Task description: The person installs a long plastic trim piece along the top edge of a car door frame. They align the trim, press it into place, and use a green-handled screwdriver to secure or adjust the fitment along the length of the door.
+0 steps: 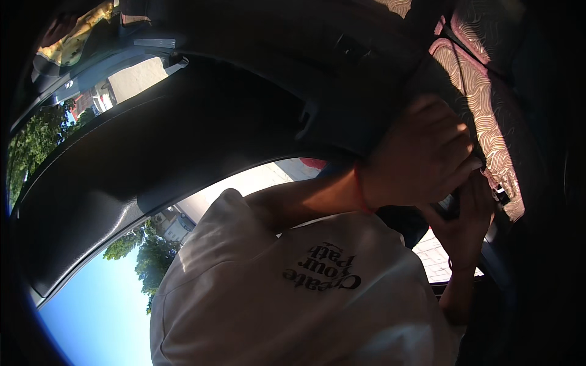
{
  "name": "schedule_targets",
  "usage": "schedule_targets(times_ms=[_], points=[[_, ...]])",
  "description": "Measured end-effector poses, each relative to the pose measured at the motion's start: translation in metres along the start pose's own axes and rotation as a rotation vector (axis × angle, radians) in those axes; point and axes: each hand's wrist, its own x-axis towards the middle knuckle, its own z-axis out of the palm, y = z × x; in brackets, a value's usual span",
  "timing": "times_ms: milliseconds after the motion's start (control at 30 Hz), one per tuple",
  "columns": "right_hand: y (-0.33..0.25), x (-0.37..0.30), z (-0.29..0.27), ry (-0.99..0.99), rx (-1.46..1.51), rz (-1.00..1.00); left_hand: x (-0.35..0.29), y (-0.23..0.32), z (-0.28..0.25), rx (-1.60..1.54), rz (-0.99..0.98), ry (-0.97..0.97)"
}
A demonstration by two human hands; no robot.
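Note:
Both my hands meet at the right of the view, beside a seat cover [488, 116] with a wavy pattern, shiny pinkish-brown cloth and pink piping. My left hand [421, 152] is closed, its knuckles up and fingertips curled in toward the cover's edge. Just below it, my right hand [469, 213] has its fingers bent and pressed together, touching or nearly touching the left fingertips. Shadow and the fingers themselves hide whatever lies between them. A small black, shiny piece [502, 194] sits at the cover's edge, close to the right fingertips.
This is a car interior. A dark padded panel [207, 116] with a stitched edge curves across the left and top. A dark bracket-like part [305, 119] juts out near my left wrist. Trees [152, 262] and sunlit paving [434, 256] show through openings.

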Motion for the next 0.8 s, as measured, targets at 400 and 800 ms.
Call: schedule_targets(times_ms=[400, 800], points=[[0.01, -0.009, 0.013, 0.077, -0.018, -0.146, -0.023, 0.008, 0.017, -0.014, -0.051, -0.022], [0.006, -0.029, -0.015, 0.11, -0.169, 0.003, -0.003, 0.026, 0.005, 0.154, 0.056, -0.082]])
